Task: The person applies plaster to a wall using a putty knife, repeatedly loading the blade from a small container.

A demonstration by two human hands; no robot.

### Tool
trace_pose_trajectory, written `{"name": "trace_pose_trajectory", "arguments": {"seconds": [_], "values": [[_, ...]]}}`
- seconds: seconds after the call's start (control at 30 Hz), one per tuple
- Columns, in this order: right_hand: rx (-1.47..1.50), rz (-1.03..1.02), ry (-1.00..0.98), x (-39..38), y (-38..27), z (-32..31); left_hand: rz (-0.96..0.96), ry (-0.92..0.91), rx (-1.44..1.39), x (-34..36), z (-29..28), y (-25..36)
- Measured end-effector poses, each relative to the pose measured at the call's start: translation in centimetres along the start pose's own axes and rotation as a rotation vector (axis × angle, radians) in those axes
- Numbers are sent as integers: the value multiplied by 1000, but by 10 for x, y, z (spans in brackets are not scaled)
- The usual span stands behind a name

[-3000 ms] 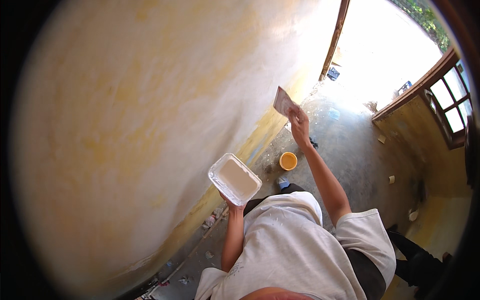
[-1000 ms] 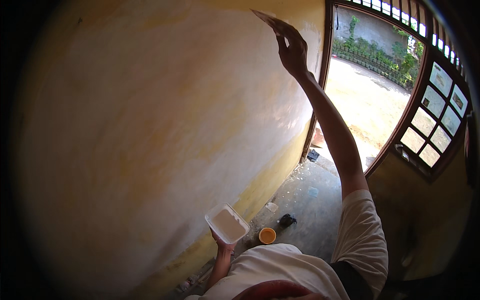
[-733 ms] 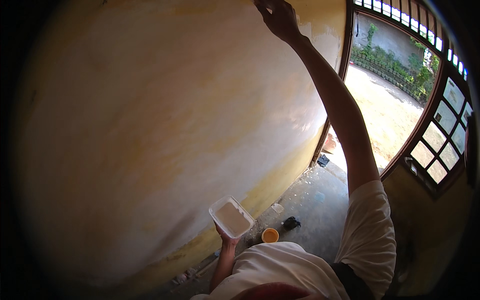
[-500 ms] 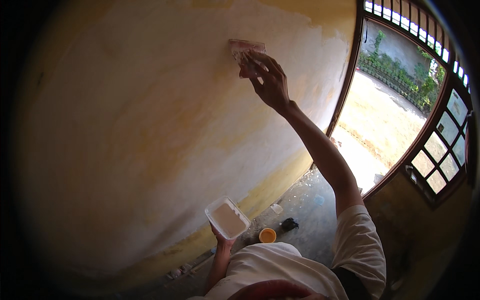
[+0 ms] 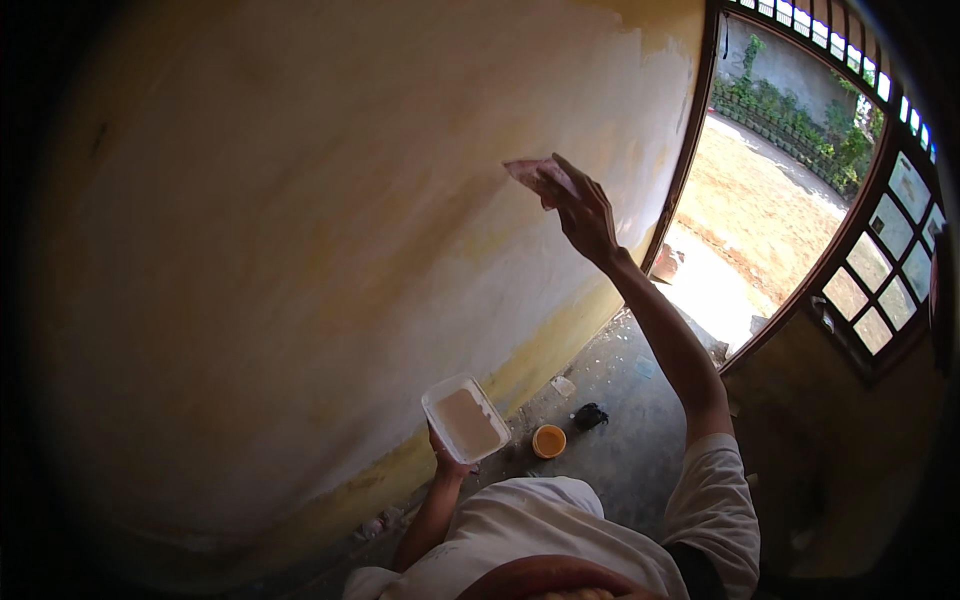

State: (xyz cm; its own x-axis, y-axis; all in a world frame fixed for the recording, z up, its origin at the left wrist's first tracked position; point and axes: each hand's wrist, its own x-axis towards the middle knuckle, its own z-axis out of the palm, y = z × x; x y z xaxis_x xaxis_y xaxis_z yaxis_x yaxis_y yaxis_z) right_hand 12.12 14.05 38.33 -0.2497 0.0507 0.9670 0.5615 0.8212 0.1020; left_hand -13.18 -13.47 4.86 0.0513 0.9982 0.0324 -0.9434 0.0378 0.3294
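My right hand (image 5: 588, 222) is raised at the wall, its fingers closed on a thin, flat, pinkish filler spreader (image 5: 532, 172). The spreader is tilted near the wall; I cannot tell whether its edge touches. Patchy white and yellow coating covers the wall (image 5: 300, 250). Low down, my left hand (image 5: 449, 462) grips a white rectangular plastic tub (image 5: 432, 398) from below and the side. Smooth beige filler (image 5: 466, 424) lies in the tub, with smears along its inner wall. Most of the left fingers are hidden behind the tub.
On the grey floor (image 5: 630, 400) stand a round orange container (image 5: 549, 441) and a crumpled black thing (image 5: 590, 415), near the wall's foot. To the right, a dark-framed doorway (image 5: 668, 215) opens onto a sunlit yard. Beside it is a paned window (image 5: 885, 255).
My right hand has moved down and slightly right along the wall, and the spreader now shows more edge-on. The tub sits a little higher and farther right in view.
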Motion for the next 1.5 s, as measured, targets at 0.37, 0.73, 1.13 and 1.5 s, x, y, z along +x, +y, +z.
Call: {"name": "trace_pose_trajectory", "arguments": {"seconds": [0.37,0.73,1.13,1.5], "values": [[116,459,206,203,27,19,196,151,-26,-85,0,39],[301,52,50,14,-258,93,250,113,22,-123,32,58],[82,8,239,75,-167,31,359,310,-13,-165,-8,74],[77,-2,120,75,-217,89,341,298,-45,-172,-15,82]]}}
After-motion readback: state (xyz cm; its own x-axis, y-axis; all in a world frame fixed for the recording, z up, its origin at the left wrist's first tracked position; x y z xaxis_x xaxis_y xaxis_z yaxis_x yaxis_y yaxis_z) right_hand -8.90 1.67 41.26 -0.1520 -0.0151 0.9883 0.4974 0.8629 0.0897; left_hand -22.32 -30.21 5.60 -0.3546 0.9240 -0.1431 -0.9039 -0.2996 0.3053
